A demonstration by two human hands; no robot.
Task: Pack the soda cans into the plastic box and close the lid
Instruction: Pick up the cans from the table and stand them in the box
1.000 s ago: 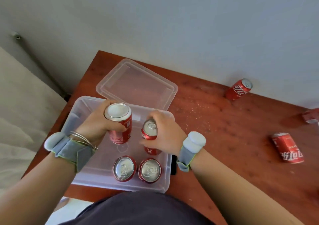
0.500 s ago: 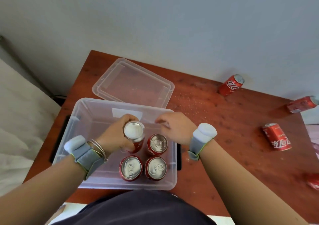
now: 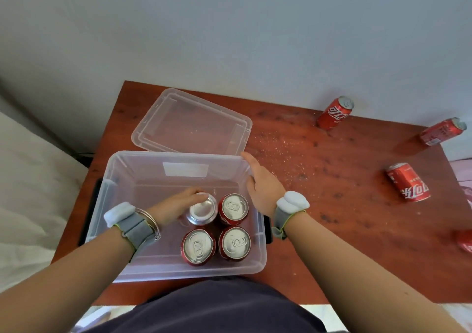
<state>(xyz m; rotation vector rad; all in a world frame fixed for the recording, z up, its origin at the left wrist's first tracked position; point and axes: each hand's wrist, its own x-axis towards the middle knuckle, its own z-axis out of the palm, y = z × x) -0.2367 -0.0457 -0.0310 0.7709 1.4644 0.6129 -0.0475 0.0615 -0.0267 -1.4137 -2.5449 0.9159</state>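
A clear plastic box (image 3: pixel 132 179) sits on the wooden table in front of me. Several red soda cans stand upright in its right half. My left hand (image 3: pixel 176 205) is inside the box, wrapped around the back-left can (image 3: pixel 203 211). Beside that one stands another can (image 3: pixel 234 208), and two more (image 3: pixel 198 247) (image 3: pixel 236 243) stand in front. My right hand (image 3: pixel 260 182) hovers with fingers apart over the box's right rim and holds nothing. The clear lid (image 3: pixel 191 123) lies flat behind the box.
More red cans lie on their sides on the right of the table (image 3: pixel 332 205): one at the back (image 3: pixel 334 114), one at the far right back (image 3: pixel 443 131), one nearer (image 3: pixel 408 182), one cut by the right edge (image 3: pixel 466 240). A wall stands behind.
My left hand lowered its can into the box beside the right-hand can. My right hand let go of its can and moved up to the box's right rim.
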